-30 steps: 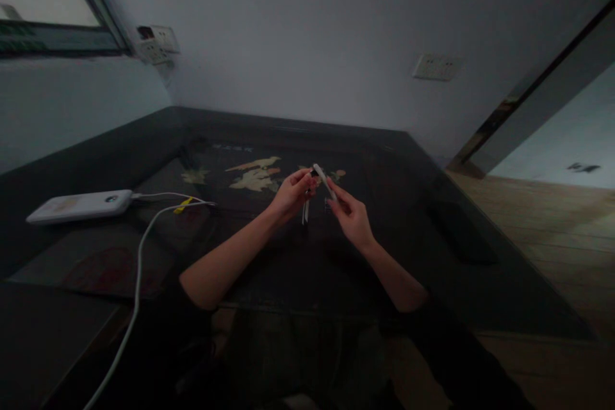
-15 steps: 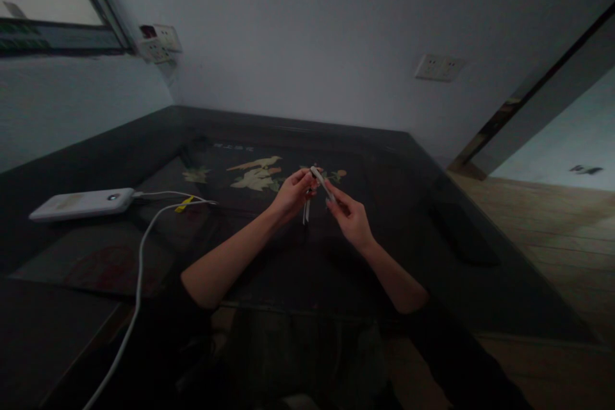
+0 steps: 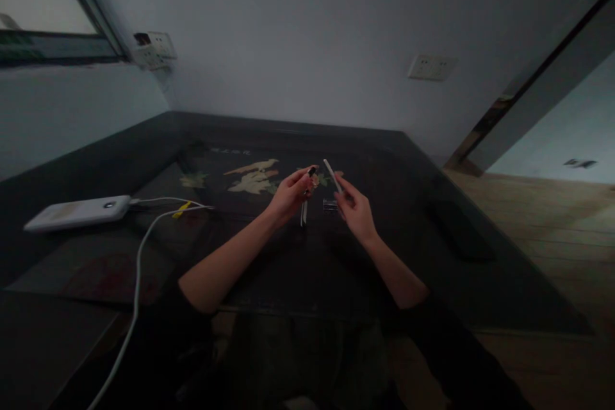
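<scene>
My left hand (image 3: pixel 288 195) is closed, pinching a small dark piece (image 3: pixel 312 172) with a shiny edge between thumb and fingers. Just below those fingers show thin white strips (image 3: pixel 303 213); whether they hang from the hand or lie on the table I cannot tell. A slim pale stick (image 3: pixel 331 173), slanting up and to the left, is gripped near its lower end by my right hand (image 3: pixel 356 210). Its upper tip is apart from the dark piece. Beside the right fingers is a small, shiny, see-through item (image 3: pixel 329 205), partly covered by them.
The dark glossy table (image 3: pixel 288 269) bears a bird-and-flower picture (image 3: pixel 252 178). To the left lies a white power bank (image 3: pixel 79 213) with a white cable (image 3: pixel 139 269) and a yellow tag (image 3: pixel 181 209). A dark flat object (image 3: pixel 461 230) lies at right. Wall sockets (image 3: pixel 431 67) are behind.
The pale stick has come away from the dark piece in my left hand as my right hand shifted slightly right. The shiny item beside the right fingers now shows.
</scene>
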{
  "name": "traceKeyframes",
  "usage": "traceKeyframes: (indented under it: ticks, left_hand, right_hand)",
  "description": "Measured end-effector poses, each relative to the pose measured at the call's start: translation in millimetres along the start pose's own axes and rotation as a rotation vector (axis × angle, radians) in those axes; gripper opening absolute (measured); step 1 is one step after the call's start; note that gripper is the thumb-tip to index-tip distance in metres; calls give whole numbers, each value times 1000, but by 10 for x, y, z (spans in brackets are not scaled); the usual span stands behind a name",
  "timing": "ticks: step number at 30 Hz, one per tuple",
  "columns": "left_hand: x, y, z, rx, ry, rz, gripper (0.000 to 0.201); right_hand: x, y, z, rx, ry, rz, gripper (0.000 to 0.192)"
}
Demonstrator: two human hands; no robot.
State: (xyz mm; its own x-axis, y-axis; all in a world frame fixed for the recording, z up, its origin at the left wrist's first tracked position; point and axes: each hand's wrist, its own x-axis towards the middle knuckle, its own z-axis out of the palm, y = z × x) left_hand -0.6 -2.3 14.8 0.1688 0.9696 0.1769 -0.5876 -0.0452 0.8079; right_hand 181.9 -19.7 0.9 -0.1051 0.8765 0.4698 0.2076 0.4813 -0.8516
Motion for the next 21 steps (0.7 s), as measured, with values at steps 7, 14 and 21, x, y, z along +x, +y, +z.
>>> traceKeyframes:
  ticks: [7, 14, 21]
  left_hand:
    - [8, 2, -2, 36, 21, -2, 48]
    - [5, -14, 0, 54, 33, -6, 49]
    - [9, -49, 19, 78, 89, -1, 45]
  right_hand:
    - [68, 103, -57, 104, 61, 114, 51]
    - [120, 201, -98, -4, 55, 109, 44]
    - [189, 322, -241, -222, 87, 108, 35]
